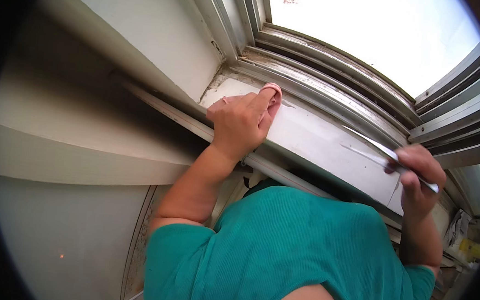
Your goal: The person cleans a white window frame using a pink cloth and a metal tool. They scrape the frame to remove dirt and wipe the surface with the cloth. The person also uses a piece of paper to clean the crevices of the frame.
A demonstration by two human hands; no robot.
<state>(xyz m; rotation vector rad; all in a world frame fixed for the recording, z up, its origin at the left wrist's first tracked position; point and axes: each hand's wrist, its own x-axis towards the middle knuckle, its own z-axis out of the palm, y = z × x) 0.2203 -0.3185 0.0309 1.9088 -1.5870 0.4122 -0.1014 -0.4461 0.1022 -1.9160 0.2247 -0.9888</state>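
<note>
My left hand (pixel 240 119) grips a bunched pink cloth (pixel 273 95) at the left end of a white windowsill (pixel 315 134). Over the sill's right part, my right hand (pixel 421 177) holds a slim, pointed metal tool (pixel 382 149), likely tweezers; it is blurred, and its tips point left. Beyond the sill run the metal window tracks (pixel 331 79), with brown dirt in their grooves and in the left corner. Whether the cloth touches the sill is hard to tell, as my left hand covers part of it.
A white pipe (pixel 288 175) runs below the sill, close to my body. On the left stands a pale wall panel (pixel 148 33) beside the window frame. Sliding window frames (pixel 460 114) rise at the right, with a yellow item (pixel 472 248) lower down.
</note>
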